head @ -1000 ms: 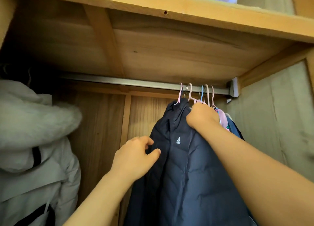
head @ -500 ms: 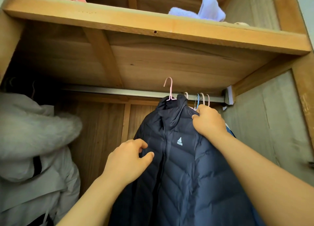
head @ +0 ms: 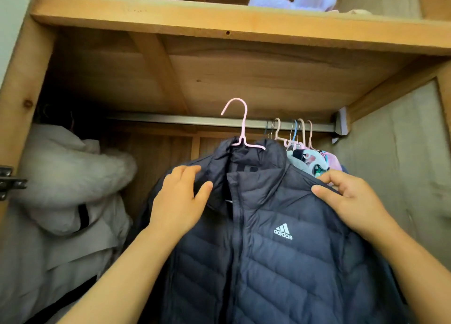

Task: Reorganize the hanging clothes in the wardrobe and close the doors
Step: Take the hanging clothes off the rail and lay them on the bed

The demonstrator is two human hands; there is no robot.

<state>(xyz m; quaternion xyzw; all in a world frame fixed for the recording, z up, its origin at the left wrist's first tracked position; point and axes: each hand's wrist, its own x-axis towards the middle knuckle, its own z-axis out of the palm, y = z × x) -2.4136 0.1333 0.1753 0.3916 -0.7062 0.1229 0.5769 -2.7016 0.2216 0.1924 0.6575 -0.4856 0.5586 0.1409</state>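
Both hands grip the jacket at its shoulders: L hand, R hand. Its pink hanger is off the rail, in front of it. White coat far left, more clothes bunched right. Wood shelf above.

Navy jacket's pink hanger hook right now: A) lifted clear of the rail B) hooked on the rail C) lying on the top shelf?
A: the pink hanger hook stands in front of and above the rail, not around it, while both hands hold the navy jacket.
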